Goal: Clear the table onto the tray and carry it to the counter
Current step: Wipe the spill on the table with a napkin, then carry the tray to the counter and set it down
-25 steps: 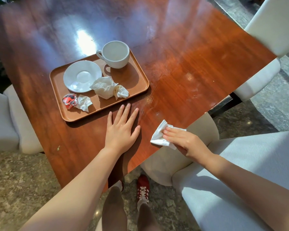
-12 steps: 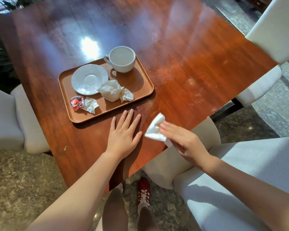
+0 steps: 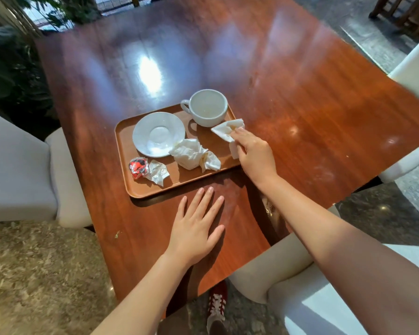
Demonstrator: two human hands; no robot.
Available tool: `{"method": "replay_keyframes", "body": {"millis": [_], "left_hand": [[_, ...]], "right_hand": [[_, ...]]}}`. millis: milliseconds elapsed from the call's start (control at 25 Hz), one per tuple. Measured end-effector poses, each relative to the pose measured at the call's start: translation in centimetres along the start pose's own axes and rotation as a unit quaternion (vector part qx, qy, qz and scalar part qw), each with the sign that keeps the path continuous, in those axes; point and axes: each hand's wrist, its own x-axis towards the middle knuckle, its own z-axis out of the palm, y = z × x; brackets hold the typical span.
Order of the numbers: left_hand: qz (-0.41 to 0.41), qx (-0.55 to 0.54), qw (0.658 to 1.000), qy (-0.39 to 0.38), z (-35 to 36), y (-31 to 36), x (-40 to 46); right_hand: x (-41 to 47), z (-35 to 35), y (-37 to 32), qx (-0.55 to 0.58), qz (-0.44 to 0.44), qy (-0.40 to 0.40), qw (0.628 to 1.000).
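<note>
Right hand point(image 3: 255, 158) pinches 1 napkin point(image 3: 228, 131) over tray point(image 3: 153, 188); left hand point(image 3: 194, 230) flat, released.

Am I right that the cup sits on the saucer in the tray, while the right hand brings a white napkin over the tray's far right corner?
Not quite. In the head view the cup stands directly on the tray, beside the empty saucer, not on it. The rest holds: the right hand holds a white napkin over the tray's far right corner.
</note>
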Motion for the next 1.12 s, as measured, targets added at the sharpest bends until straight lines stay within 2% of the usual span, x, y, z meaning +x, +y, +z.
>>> {"method": "replay_keyframes", "body": {"millis": [160,560,680,760,920,1120], "left_hand": [[0.0,0.003,1.0,0.0,0.0,0.0,0.1],[0.017,0.01,1.0,-0.024,-1.8,0.0,0.5],[0.007,-0.029,0.999,0.018,-4.3,-1.3,0.9],[-0.002,-0.039,0.998,0.056,-5.9,-3.4,1.3],[-0.088,0.002,0.992,0.085,-8.0,-10.5,3.0],[-0.26,0.021,0.965,0.03,-8.2,-17.6,5.1]], "right_hand": [[0.8,1.6,-0.1,-0.047,0.009,-0.026,0.999],[0.8,1.3,-0.3,-0.245,-0.127,-0.056,0.96],[1.2,0.3,-0.8,-0.253,-0.133,-0.049,0.957],[1.9,-0.2,-0.8,-0.252,-0.104,-0.057,0.961],[4.2,-0.8,-0.5,-0.215,0.001,-0.058,0.975],[7.0,0.7,0.3,-0.256,0.054,-0.115,0.958]]}}
